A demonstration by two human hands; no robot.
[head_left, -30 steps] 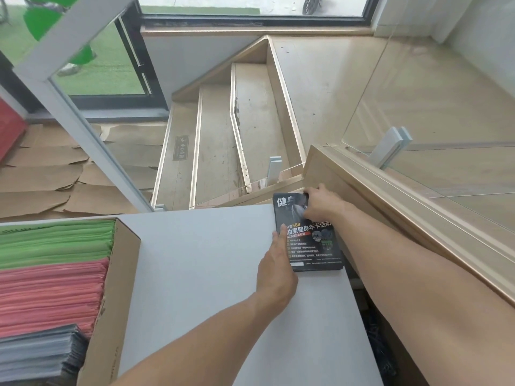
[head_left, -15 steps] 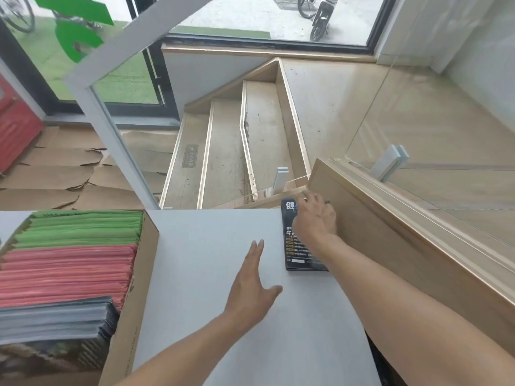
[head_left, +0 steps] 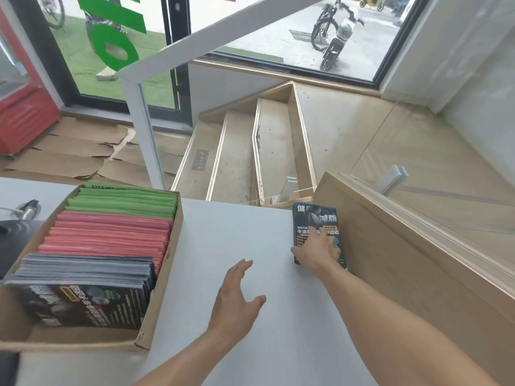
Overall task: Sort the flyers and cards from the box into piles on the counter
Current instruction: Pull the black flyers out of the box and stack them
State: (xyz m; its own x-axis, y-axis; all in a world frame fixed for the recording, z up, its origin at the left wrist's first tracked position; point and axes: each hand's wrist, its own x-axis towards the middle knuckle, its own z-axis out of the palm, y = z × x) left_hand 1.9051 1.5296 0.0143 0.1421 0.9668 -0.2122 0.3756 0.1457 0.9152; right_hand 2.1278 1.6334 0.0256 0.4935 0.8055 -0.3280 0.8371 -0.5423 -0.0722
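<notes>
Since a second ago your left hand has come off the dark flyer pile and drawn back toward you; it now hovers over the bare grey counter with fingers spread and loose, holding nothing. Your right hand has slid from the far end of that pile to its near end, where it lies flat on top with the fingers laid forward, pressing rather than pinching as far as you can tell. Your head has also lifted, so the box shows more fully at the left.

That reads as one pile squared up and set down against the wooden ledge at the counter's right edge, with your free hand likely heading back to the box for more. Plenty is left in there: green sheets at the far end, red sheets in the middle, dark flyers nearest you, all standing on edge.

You cannot judge how thick the counter pile is, since your right hand covers its near end and the lower print. Your right thumb sits at the pile's left edge, but whether it hooks under is unclear. Whether cards hide among the sheets is not visible, and the dark objects left of the box are cut off
</notes>
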